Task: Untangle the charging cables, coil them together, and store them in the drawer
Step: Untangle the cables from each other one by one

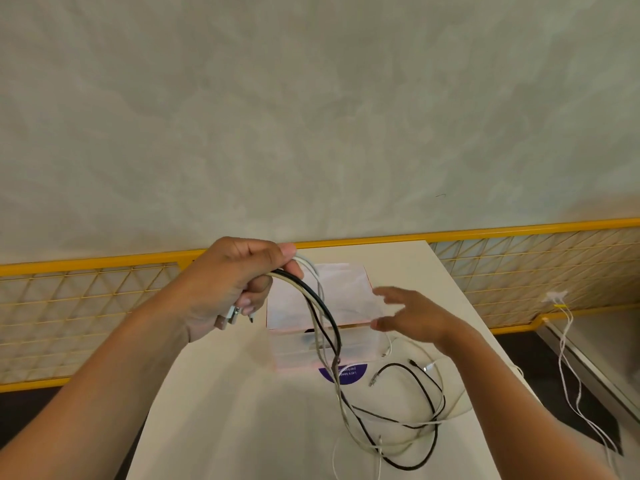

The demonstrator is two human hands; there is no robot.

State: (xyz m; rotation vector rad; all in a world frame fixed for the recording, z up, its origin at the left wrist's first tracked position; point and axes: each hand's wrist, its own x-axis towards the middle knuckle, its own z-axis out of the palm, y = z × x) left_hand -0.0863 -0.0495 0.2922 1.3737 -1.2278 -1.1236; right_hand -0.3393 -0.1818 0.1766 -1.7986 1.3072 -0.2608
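Observation:
My left hand (235, 282) is raised above the white table (225, 410) and grips a bunch of black, white and grey charging cables (325, 327) near their plug ends. The cables arc down in front of a clear plastic drawer box (294, 348) with a pink rim. Their lower lengths lie in loose tangled loops (401, 420) on the table. My right hand (412, 317) hovers beside the box with fingers spread and holds nothing. It sits to the right of the hanging cables, apart from them.
A purple round sticker (356, 372) shows under the box front. A yellow wire-mesh fence (86, 299) runs behind the table on both sides. At the right, white cords (568, 358) hang from a wall plug beyond the table edge.

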